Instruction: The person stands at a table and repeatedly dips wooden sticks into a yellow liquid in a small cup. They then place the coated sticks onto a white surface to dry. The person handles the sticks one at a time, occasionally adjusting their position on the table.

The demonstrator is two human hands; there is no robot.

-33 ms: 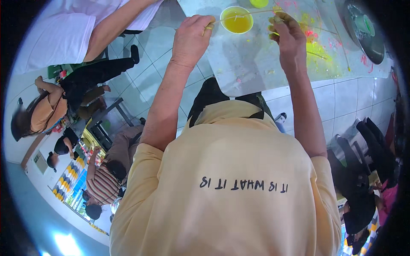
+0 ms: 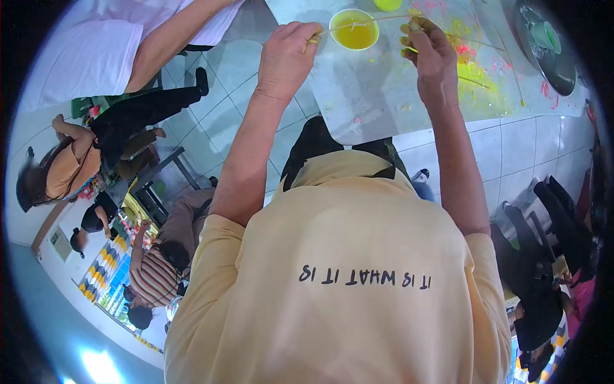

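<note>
- A thin stick [image 2: 368, 23] lies across the rim of a small cup of yellow liquid [image 2: 354, 30], which stands on the paint-stained counter [image 2: 384, 102].
- Left of the cup, the left hand [image 2: 286, 59] has its grip clamped on the stick's end.
- Right of the cup, the right hand [image 2: 432, 54] pinches the other end.
- Against the earlier frame nothing has visibly shifted; the stick stays bridged over the cup.

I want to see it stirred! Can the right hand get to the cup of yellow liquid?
Probably yes: the right hand is just beside the yellow cup, with nothing between them but the thin stick.
</note>
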